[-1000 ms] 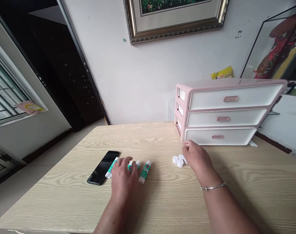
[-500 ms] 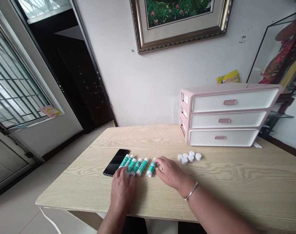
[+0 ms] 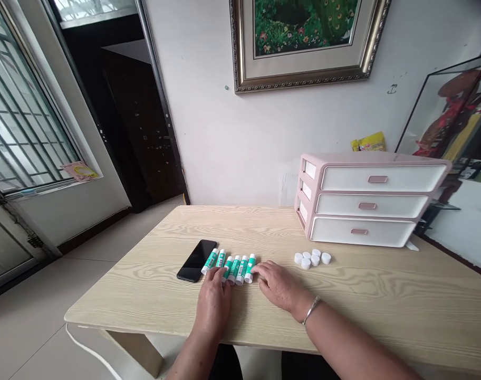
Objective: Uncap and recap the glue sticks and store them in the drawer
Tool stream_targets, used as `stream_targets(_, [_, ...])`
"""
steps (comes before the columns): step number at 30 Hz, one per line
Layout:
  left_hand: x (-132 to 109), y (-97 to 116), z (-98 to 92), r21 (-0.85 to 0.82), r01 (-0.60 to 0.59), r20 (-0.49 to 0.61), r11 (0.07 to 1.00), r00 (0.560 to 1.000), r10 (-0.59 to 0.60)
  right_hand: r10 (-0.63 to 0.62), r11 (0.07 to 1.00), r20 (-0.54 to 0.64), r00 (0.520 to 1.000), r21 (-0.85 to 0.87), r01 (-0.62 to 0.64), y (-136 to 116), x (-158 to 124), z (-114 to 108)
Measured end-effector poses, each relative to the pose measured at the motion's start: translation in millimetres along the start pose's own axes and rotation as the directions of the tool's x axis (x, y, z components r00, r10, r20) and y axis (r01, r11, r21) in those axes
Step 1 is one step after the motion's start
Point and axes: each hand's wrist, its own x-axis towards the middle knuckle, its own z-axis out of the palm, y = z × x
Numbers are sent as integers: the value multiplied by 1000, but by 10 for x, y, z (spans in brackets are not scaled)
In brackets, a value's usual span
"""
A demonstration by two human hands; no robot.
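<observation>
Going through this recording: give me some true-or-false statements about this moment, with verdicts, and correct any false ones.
1. The left hand touches the row of glue sticks. True.
2. The white caps sit on top of the drawer unit. False: they lie on the table in front of it.
3. The right hand has a bangle on its wrist. True.
4. The phone stands upright against the drawer unit. False: it lies flat on the table, left of the glue sticks.
</observation>
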Motion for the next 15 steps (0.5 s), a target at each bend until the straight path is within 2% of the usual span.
stream_targets(9, [32,-46,65,-38,7,-52,999,999,-9,57,997,-34,998,53,-55,5,-13,1])
stream_targets(12, [-7,-54,47,-46,-14,-82,999,997,10,147,980,-71,987,147,-135,38,-46,15])
stream_targets(15, [-48,-93,24,-80,-77,-172,994,983,62,279,921,-78,957,306,-243,72,-83,61])
